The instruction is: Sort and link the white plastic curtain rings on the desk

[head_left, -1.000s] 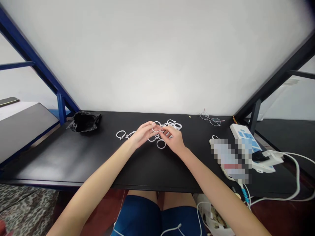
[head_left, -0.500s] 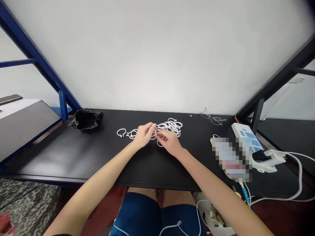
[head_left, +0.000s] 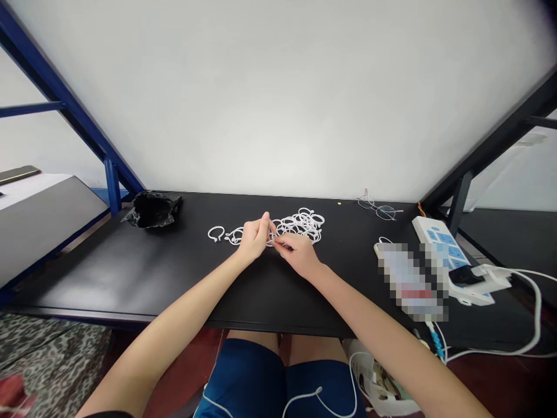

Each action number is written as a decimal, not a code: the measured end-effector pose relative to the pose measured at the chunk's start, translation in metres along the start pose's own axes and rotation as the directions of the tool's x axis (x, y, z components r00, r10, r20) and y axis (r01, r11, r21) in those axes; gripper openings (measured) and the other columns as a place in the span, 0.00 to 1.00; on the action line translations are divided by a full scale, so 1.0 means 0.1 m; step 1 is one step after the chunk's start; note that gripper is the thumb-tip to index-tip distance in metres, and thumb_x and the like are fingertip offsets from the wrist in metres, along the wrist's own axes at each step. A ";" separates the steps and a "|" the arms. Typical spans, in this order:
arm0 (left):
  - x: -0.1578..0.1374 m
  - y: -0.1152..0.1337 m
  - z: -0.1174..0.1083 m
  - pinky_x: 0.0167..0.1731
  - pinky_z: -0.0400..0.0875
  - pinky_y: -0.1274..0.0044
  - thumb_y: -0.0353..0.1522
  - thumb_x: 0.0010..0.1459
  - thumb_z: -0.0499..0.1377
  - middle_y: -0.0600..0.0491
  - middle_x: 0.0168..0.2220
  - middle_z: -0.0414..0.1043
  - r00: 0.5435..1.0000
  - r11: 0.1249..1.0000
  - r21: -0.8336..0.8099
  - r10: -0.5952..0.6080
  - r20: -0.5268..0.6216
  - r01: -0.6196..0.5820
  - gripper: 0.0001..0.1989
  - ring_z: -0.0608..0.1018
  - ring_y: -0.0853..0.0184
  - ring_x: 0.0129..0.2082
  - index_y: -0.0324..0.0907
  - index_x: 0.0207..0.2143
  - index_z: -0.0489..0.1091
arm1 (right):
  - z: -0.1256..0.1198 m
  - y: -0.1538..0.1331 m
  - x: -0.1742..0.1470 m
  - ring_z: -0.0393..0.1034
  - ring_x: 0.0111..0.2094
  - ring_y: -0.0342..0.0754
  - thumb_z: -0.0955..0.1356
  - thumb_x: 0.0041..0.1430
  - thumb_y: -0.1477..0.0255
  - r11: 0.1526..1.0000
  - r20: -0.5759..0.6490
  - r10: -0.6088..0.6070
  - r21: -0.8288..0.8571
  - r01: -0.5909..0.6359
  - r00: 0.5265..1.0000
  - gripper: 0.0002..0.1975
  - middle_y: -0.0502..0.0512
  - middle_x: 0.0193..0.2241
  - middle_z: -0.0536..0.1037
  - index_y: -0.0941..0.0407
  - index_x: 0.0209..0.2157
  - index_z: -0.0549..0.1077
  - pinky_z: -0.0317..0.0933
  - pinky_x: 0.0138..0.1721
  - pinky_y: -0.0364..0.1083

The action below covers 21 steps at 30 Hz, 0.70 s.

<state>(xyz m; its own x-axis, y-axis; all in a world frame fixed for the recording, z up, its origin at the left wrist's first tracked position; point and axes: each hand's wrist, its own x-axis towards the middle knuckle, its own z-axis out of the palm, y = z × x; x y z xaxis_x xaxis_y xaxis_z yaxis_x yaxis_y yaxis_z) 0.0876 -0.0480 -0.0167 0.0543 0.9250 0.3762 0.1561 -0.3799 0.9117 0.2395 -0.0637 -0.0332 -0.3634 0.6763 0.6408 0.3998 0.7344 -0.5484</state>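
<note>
Several thin white curtain rings (head_left: 304,223), each with a gap and small knobbed ends, lie in a loose heap on the black table (head_left: 183,278). My left hand (head_left: 253,239) is at the heap's left side, fingers curled and thumb raised, closed around a white ring mostly hidden by the fingers. From the right, my right hand (head_left: 298,251) meets it with thumb and forefinger pinched on that ring. A single white ring (head_left: 216,233) lies apart on the left, and a few more show just beside my left hand.
An open black plastic bag (head_left: 153,212) stands at the table's back left. Eyeglasses (head_left: 378,208) rest at the back right. A phone with a blurred screen (head_left: 411,281) lies near a white power strip (head_left: 441,241) with plugged-in cables. Blue metal bars (head_left: 82,122) slope up at the left.
My left thumb has lifted away from the fingers. A ring that showed below my right hand is no longer visible there. The view has shifted slightly.
</note>
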 end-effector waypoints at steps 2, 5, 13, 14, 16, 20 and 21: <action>0.00 0.01 0.01 0.19 0.55 0.77 0.52 0.62 0.45 0.57 0.11 0.55 0.999 1.000 -0.026 -0.016 -0.029 0.015 0.31 0.60 0.72 0.13 0.41 0.18 0.68 | 0.01 -0.02 0.00 0.71 0.26 0.44 0.64 0.64 0.68 1.000 -0.010 -0.015 -0.016 0.015 1.000 0.12 0.52 0.25 0.77 0.54 0.29 0.75 0.66 0.30 0.44; -0.01 0.02 0.02 0.18 0.54 0.77 0.51 0.63 0.45 0.58 0.11 0.54 0.998 0.997 -0.064 -0.038 -0.044 0.035 0.30 0.59 0.73 0.13 0.41 0.18 0.67 | 0.02 -0.03 0.00 0.71 0.26 0.45 0.63 0.65 0.67 0.999 -0.021 -0.026 -0.025 0.025 0.999 0.12 0.52 0.25 0.77 0.54 0.29 0.75 0.66 0.30 0.44; -0.01 0.00 0.03 0.17 0.53 0.76 0.52 0.62 0.45 0.58 0.11 0.53 0.998 0.996 -0.076 -0.049 -0.048 0.046 0.30 0.58 0.73 0.12 0.41 0.18 0.67 | 0.04 -0.01 0.00 0.72 0.27 0.45 0.64 0.64 0.69 0.999 -0.034 -0.034 -0.013 0.034 0.999 0.11 0.52 0.26 0.77 0.54 0.30 0.75 0.67 0.31 0.45; -0.01 0.00 0.03 0.18 0.54 0.77 0.52 0.62 0.45 0.58 0.11 0.52 0.998 0.996 -0.076 -0.047 -0.047 0.044 0.30 0.58 0.73 0.12 0.41 0.18 0.67 | 0.03 -0.01 0.00 0.72 0.27 0.45 0.64 0.64 0.69 0.999 -0.035 -0.035 -0.009 0.034 0.999 0.10 0.52 0.27 0.77 0.54 0.31 0.75 0.67 0.31 0.45; 0.00 0.01 0.02 0.17 0.55 0.77 0.52 0.62 0.45 0.58 0.11 0.52 0.998 0.996 -0.070 -0.048 -0.032 0.046 0.30 0.58 0.73 0.12 0.41 0.19 0.67 | 0.02 -0.01 0.01 0.72 0.28 0.45 0.64 0.64 0.69 1.000 -0.034 -0.024 -0.002 0.024 0.999 0.10 0.53 0.27 0.77 0.54 0.32 0.75 0.67 0.32 0.45; 0.05 0.01 -0.04 0.17 0.60 0.79 0.53 0.62 0.44 0.58 0.16 0.61 0.992 0.994 -0.044 -0.094 0.078 0.098 0.28 0.64 0.73 0.13 0.41 0.32 0.70 | -0.08 0.05 0.05 0.72 0.30 0.47 0.65 0.62 0.70 0.999 -0.069 0.027 -0.036 -0.030 0.997 0.07 0.53 0.29 0.78 0.53 0.33 0.75 0.67 0.33 0.46; 0.07 0.00 -0.07 0.17 0.61 0.79 0.52 0.62 0.44 0.57 0.19 0.65 0.991 0.994 -0.035 -0.103 0.091 0.106 0.26 0.66 0.73 0.14 0.41 0.37 0.69 | -0.11 0.08 0.06 0.72 0.31 0.48 0.65 0.62 0.71 0.997 -0.095 0.046 -0.064 -0.053 0.994 0.07 0.53 0.29 0.78 0.54 0.32 0.75 0.67 0.34 0.47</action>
<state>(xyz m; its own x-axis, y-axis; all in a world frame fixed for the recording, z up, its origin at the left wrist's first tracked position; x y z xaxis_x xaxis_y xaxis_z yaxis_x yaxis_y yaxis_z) 0.0815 -0.0412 -0.0126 0.1270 0.9561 0.2640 0.1267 -0.2796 0.9517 0.2492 -0.0546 -0.0276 -0.2627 0.7012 0.6628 0.4712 0.6927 -0.5460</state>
